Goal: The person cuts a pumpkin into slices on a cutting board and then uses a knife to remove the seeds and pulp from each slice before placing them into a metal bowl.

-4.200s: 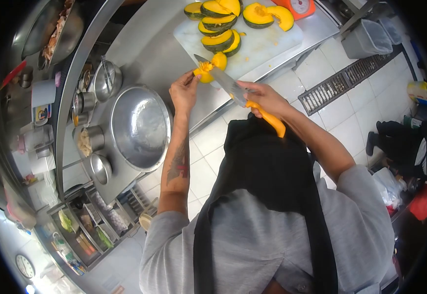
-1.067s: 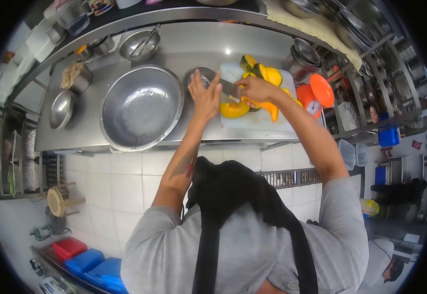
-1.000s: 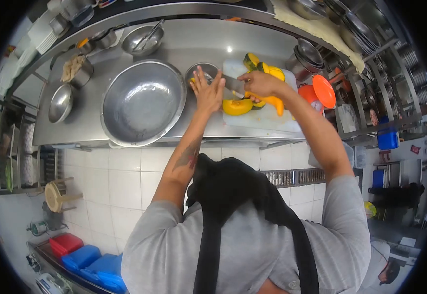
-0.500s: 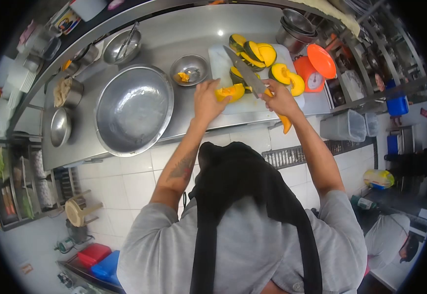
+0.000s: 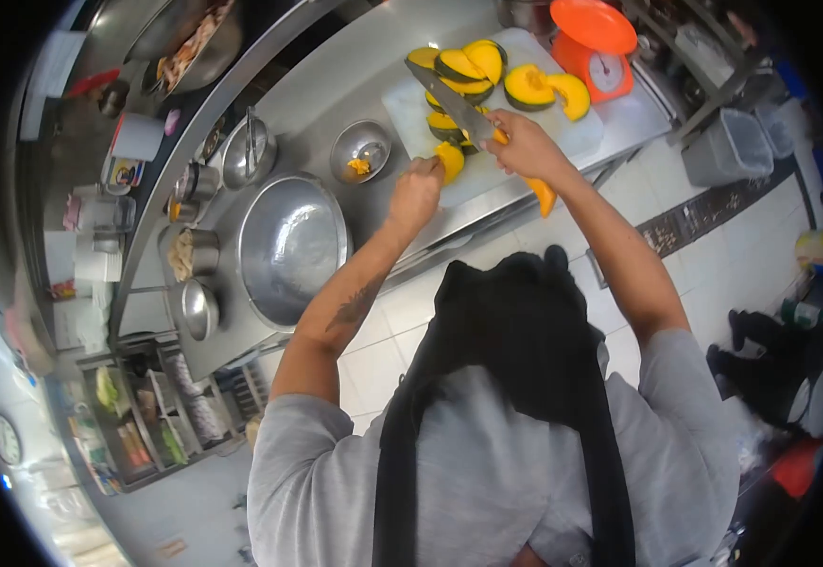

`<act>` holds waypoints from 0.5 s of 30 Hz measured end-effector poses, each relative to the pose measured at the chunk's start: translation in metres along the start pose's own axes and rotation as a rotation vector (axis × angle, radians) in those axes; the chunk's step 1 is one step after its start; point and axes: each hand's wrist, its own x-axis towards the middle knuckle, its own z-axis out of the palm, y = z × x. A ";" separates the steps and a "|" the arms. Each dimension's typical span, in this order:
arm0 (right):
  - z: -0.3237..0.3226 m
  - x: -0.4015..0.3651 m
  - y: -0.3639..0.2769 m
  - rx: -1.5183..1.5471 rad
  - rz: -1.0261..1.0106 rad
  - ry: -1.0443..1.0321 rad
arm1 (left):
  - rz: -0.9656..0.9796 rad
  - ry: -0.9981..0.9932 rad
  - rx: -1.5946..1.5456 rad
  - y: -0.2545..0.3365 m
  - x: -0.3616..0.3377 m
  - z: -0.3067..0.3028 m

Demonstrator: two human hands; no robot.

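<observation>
pumpkin wedge [image 5: 451, 163]: curved, orange-yellow flesh | left fingers [image 5: 424, 168]: pinching its end | right fingers [image 5: 503, 124]: wrapped round orange-handled knife [image 5: 468, 115]

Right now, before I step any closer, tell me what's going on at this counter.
Pumpkin is being cut up. The right hand holds a knife, its blade angled over cut pumpkin pieces on a white cutting board. The left hand grips a separate pumpkin wedge near the board's edge. Orange scraps lie in a small metal bowl nearby.
</observation>
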 end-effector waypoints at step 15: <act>-0.007 -0.021 -0.004 0.197 0.013 0.012 | -0.538 0.005 0.081 -0.132 0.039 -0.035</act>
